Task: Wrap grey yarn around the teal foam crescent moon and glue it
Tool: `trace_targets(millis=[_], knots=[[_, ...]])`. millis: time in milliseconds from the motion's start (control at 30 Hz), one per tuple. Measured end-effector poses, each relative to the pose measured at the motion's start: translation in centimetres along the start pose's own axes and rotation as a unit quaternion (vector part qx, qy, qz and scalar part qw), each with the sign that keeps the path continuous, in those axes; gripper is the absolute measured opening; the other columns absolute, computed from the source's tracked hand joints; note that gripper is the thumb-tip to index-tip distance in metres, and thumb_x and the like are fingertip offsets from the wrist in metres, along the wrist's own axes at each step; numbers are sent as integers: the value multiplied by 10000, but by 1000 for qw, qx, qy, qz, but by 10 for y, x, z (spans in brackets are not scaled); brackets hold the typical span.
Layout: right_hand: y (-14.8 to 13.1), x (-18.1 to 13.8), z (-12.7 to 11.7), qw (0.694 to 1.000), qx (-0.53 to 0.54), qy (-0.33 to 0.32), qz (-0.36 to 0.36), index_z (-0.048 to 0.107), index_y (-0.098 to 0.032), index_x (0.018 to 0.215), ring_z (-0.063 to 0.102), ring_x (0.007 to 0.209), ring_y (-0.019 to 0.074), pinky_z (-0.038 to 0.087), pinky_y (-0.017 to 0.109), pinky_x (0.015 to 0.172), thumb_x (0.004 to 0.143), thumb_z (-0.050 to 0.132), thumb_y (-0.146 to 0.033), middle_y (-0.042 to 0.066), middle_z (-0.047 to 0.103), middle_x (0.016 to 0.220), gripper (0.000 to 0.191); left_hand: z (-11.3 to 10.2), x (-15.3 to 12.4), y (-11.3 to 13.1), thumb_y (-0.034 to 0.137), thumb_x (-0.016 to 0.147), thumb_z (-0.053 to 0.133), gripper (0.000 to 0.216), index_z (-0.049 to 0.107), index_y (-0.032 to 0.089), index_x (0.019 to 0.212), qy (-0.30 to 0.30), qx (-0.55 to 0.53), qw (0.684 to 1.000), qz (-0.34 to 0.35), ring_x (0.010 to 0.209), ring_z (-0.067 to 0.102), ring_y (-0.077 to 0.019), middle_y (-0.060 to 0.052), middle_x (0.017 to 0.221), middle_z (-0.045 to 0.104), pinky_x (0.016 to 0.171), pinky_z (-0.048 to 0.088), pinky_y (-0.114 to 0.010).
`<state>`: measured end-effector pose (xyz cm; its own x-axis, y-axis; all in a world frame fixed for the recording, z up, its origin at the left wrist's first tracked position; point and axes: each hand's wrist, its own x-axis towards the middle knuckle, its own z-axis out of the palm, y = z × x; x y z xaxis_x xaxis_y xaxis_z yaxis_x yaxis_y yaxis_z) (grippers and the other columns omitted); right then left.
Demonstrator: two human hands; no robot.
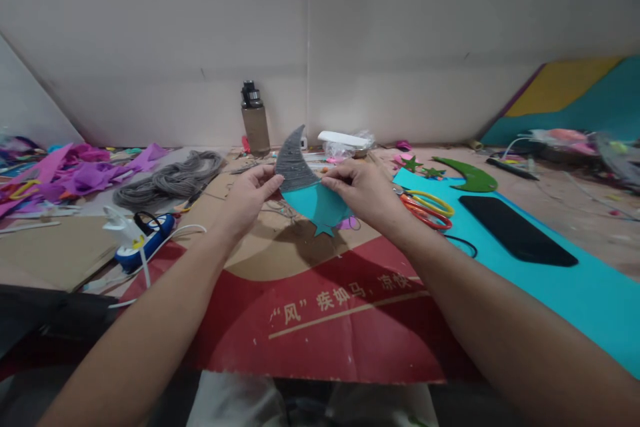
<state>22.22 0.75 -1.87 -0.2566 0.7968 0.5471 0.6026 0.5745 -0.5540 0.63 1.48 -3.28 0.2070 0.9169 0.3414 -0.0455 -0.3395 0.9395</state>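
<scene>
Above the cardboard, I hold a turquoise crescent cutout [307,202] whose upper half is wound with grey cord [295,163]. My left hand [254,195] pinches its left edge where the winding is. On the right, my right hand [363,188] has thumb and finger pressed together at the lower border of the winding; whether they grip the cord or the cutout's edge, I cannot tell. Just below the crescent shows a small turquoise star [323,229]. Right of my right hand lie scissors with red and yellow handles [430,207].
A red and tan cardboard sheet [320,327] covers the table before me. Left are a grey cord bundle [173,180], a blue power strip [145,243] and purple felt scraps [83,170]. Right are a black phone [517,230] and a green crescent [470,175]. Behind stands a bottle [256,127].
</scene>
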Motion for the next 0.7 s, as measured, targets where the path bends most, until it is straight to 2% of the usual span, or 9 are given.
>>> trace_targets(millis=[233, 533, 700], knots=[[0, 0, 1, 993, 98, -25, 61, 719, -160, 784, 557, 664, 147, 381, 279, 593, 813, 577, -317, 38, 676, 728, 214, 2, 0, 5, 381, 686, 737, 328, 669, 144, 902, -3, -36, 999, -21, 716, 623, -163, -73, 872, 690, 681, 501, -303], [-6, 0, -2, 986, 124, -21, 111, 741, -168, 821, 565, 668, 155, 414, 283, 587, 780, 621, -343, 51, 698, 747, 216, -1, -1, 5, 334, 694, 742, 263, 652, 150, 858, -5, -94, 994, -57, 606, 561, -106, -38, 778, 657, 608, 474, -255], [-3, 0, 0, 986, 135, -19, 98, 728, -163, 791, 555, 663, 149, 408, 282, 591, 779, 614, -348, 48, 684, 734, 218, -2, -1, 6, 328, 693, 744, 264, 654, 154, 871, -14, -105, 992, -62, 601, 555, -96, -27, 779, 650, 593, 466, -241]])
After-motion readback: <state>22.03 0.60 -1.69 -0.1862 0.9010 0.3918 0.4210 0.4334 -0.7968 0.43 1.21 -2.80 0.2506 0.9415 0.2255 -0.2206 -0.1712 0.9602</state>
